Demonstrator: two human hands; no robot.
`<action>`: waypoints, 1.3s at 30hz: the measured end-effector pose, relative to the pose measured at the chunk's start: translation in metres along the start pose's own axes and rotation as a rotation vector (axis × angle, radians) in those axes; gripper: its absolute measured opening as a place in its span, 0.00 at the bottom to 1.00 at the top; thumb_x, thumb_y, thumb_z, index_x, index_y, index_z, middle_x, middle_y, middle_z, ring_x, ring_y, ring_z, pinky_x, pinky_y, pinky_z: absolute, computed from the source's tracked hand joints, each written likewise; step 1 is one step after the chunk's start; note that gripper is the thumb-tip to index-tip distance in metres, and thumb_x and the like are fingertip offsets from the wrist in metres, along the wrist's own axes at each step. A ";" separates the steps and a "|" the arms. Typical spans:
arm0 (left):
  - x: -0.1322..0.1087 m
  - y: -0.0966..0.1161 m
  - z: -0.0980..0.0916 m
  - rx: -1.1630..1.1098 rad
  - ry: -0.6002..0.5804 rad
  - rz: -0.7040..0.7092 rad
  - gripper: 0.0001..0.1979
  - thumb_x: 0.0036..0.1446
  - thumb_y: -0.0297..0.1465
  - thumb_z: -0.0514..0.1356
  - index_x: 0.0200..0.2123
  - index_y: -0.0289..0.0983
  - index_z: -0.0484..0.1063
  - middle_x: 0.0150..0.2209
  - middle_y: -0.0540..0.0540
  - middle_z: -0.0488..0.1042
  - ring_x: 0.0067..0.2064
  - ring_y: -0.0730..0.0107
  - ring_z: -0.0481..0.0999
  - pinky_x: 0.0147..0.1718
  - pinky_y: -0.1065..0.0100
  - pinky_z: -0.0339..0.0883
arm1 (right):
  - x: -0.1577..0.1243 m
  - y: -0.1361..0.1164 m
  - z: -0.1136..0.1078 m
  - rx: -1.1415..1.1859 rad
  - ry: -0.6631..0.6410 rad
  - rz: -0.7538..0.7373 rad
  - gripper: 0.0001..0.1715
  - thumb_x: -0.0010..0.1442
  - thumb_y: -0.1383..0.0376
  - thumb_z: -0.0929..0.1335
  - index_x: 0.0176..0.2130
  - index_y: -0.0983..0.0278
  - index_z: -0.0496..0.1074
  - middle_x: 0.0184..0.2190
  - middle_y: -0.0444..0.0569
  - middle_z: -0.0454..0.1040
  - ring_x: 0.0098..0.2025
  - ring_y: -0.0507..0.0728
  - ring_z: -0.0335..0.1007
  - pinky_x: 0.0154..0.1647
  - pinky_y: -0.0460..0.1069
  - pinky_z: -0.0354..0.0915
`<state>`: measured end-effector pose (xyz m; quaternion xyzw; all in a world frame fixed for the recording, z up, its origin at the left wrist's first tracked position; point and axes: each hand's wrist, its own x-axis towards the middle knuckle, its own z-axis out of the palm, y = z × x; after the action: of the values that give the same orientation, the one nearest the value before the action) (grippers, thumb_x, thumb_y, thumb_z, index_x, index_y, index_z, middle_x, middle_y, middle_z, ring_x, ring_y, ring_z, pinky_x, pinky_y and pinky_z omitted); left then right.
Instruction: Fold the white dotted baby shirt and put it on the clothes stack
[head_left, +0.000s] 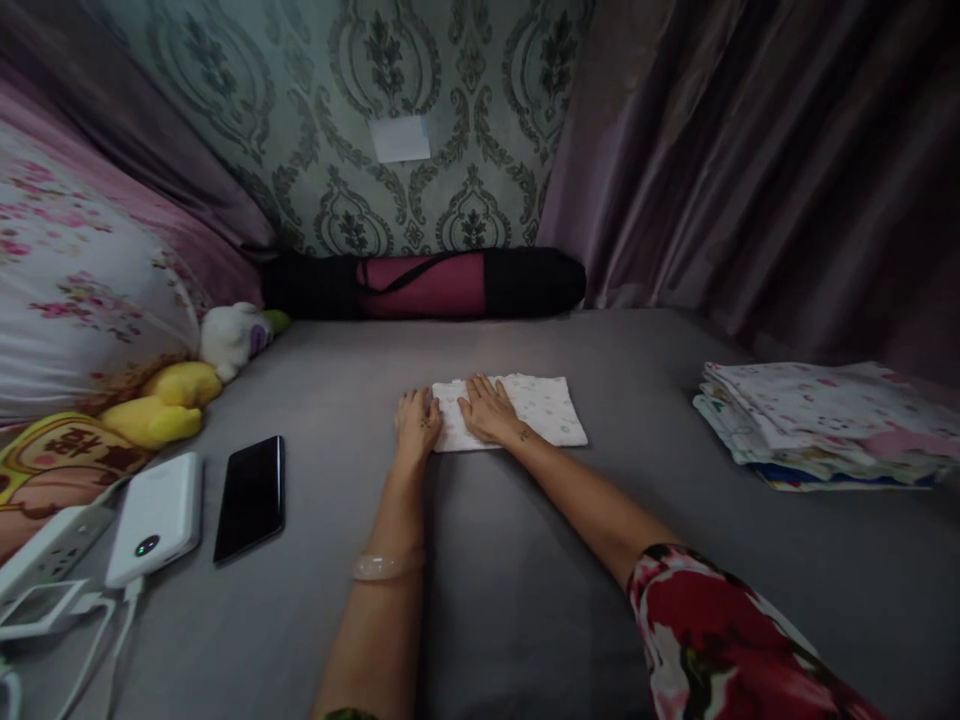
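A small white printed cloth [544, 408] lies folded flat on the grey bed sheet [525, 560] in front of me. My left hand [417, 424] rests at the cloth's left edge, fingers stretched flat. My right hand [487, 408] lies palm down on the cloth's left half, fingers spread. Neither hand grips anything. A pale bangle [386, 566] sits on my left wrist.
A stack of folded printed cloths [817, 425] lies at the right. A black phone [251, 496], a white power bank [157, 516] and a power strip [45, 560] lie at the left, by plush toys [176, 400] and a floral pillow [75, 290]. A rolled mat bag [424, 284] lines the wall.
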<state>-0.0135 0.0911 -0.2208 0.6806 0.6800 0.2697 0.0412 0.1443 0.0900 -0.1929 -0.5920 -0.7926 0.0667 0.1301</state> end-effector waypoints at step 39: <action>0.005 0.000 0.000 -0.259 0.023 0.032 0.20 0.61 0.24 0.49 0.55 0.34 0.68 0.53 0.35 0.74 0.58 0.56 0.70 0.58 0.54 0.62 | -0.022 -0.011 -0.003 0.065 0.039 0.010 0.35 0.69 0.57 0.53 0.67 0.77 0.51 0.69 0.61 0.46 0.71 0.63 0.37 0.69 0.60 0.33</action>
<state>-0.0142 0.0958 -0.2194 0.6771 0.6291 0.3635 0.1168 0.1411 0.0655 -0.1896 -0.5925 -0.7844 0.0815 0.1643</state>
